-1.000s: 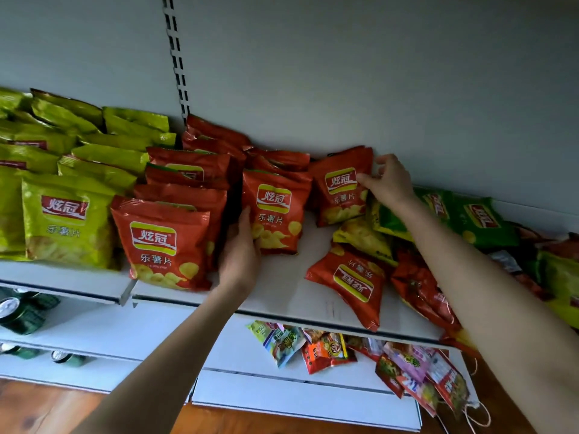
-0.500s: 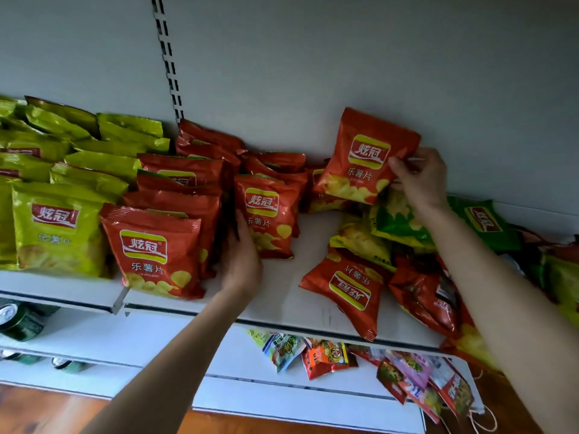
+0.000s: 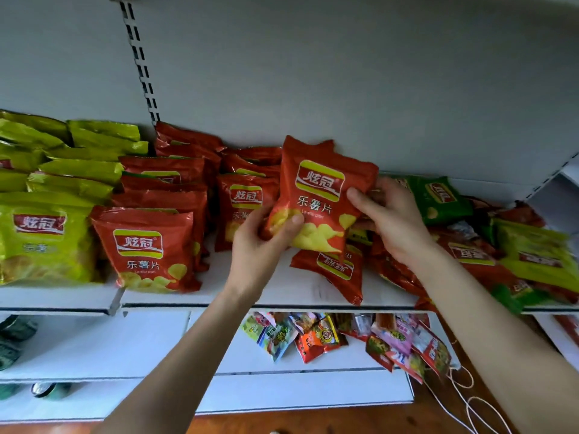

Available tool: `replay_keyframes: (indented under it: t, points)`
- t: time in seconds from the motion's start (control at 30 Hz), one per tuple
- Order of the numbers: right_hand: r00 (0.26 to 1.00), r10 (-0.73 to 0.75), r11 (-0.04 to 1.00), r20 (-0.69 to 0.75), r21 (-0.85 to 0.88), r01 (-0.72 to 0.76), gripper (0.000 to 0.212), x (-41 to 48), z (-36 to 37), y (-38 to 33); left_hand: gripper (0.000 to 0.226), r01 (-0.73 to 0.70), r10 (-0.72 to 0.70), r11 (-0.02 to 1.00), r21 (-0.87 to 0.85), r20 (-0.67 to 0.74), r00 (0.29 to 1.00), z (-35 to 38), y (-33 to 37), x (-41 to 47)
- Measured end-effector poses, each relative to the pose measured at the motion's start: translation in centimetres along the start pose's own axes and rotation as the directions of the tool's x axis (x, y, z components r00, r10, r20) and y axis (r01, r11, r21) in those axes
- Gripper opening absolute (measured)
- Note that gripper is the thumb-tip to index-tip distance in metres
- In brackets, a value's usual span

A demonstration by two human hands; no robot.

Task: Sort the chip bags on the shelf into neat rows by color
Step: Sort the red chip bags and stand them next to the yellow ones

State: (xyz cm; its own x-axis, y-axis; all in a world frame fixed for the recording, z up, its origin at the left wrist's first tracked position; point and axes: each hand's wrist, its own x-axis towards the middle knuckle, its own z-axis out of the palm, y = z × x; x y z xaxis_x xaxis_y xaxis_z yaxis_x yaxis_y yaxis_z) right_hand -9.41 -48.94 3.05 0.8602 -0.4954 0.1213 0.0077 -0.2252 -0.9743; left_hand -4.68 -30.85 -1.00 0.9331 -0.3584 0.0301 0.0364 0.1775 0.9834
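While the red chip bag (image 3: 319, 198) hangs above the shelf (image 3: 210, 291) at mid-frame, with the left hand (image 3: 260, 242) pinching its lower corner and the right hand (image 3: 391, 214) gripping its right edge, a careless set-down could topple the leaning red row (image 3: 241, 197) left of centre.

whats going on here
A person is sorting chip bags on a white shelf. Both hands hold one red chip bag above it: the left hand grips its lower left corner, the right hand its right edge. Neat red rows and yellow-green rows stand to the left; a mixed heap of red and green bags lies to the right.
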Motion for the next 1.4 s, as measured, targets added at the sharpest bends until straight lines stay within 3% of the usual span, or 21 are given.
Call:
replay_keyframes:
  t: [0.1, 0.17, 0.27, 0.43, 0.57, 0.67, 0.73, 0.83, 0.9, 1.0, 1.23, 1.33, 1.4]
  points:
    - [0.998, 0.049, 0.997, 0.033, 0.06, -0.051, 0.037, -1.1, 0.9, -0.7, 0.03, 0.045, -0.049, 0.984, -0.174, -0.023, 0.999, -1.0, -0.1, -0.5]
    - [0.989, 0.083, 0.995, 0.121, 0.05, -0.09, 0.054, -1.8, 1.4, -1.0, 0.029, 0.05, -0.071, 0.969, -0.242, -0.079, 0.994, -1.5, -0.2, -0.7]
    - [0.962, 0.117, 0.993, 0.247, -0.012, -0.118, 0.049, -3.3, 2.9, -0.4, 0.03, 0.018, -0.058, 0.961, -0.275, -0.141, 0.988, -1.7, 0.0, -0.8]
    - [0.943, 0.158, 0.987, 0.293, -0.064, -0.146, 0.039, -4.7, 4.1, 0.4, 0.023, -0.014, -0.018, 0.975, -0.223, -0.143, 0.989, -2.2, -0.2, -1.2]
    - [0.921, 0.235, 0.961, 0.312, -0.216, -0.172, 0.054, -3.9, 2.7, -0.7, 0.023, -0.022, 0.001, 0.978, -0.207, -0.1, 0.995, -2.5, -0.7, -1.2]
    - [0.964, 0.201, 0.98, 0.177, -0.022, -0.2, 0.054, -2.2, 1.3, -1.9, 0.026, -0.013, 0.001, 0.985, -0.173, -0.073, 0.997, -2.8, -0.9, -1.2]
    - [0.982, 0.141, 0.99, 0.126, -0.003, -0.142, 0.043, -1.0, 1.1, -2.3, 0.027, 0.026, -0.034, 0.99, -0.138, -0.056, 0.998, -3.0, -1.4, -1.1]
    - [0.991, 0.068, 0.997, 0.112, -0.055, -0.062, 0.025, 0.7, 1.8, -1.9, 0.039, -0.025, 0.054, 0.983, 0.18, -0.159, 0.986, -3.5, -2.8, -1.1]
    - [0.994, 0.041, 0.998, 0.104, -0.042, -0.036, 0.022, 2.0, 2.6, -1.6, 0.046, -0.136, 0.254, 0.879, 0.457, -0.208, 0.945, -3.8, -4.1, -1.5]
    - [0.988, 0.034, 0.999, 0.152, -0.045, -0.027, 0.022, 3.8, 4.9, -0.8, 0.047, -0.291, 0.435, 0.705, 0.647, -0.069, 0.898, -3.8, -5.6, -1.8]
    - [0.946, 0.021, 0.92, 0.325, -0.375, 0.109, 0.019, 6.5, 8.3, 2.4, 0.043, -0.301, 0.387, 0.299, 0.905, 0.174, 0.906, -4.1, -9.0, 1.2]
    - [0.947, -0.258, 0.77, 0.193, -0.55, 0.322, 0.019, 9.2, 6.6, 2.0, 0.064, -0.266, 0.35, 0.248, 0.932, 0.17, 0.921, -4.3, -10.0, 2.1]
    - [0.921, -0.369, 0.625, 0.124, -0.701, 0.344, 0.021, 12.0, 5.0, 1.9, 0.073, -0.246, 0.347, 0.231, 0.942, 0.156, 0.925, -4.4, -10.3, 2.6]
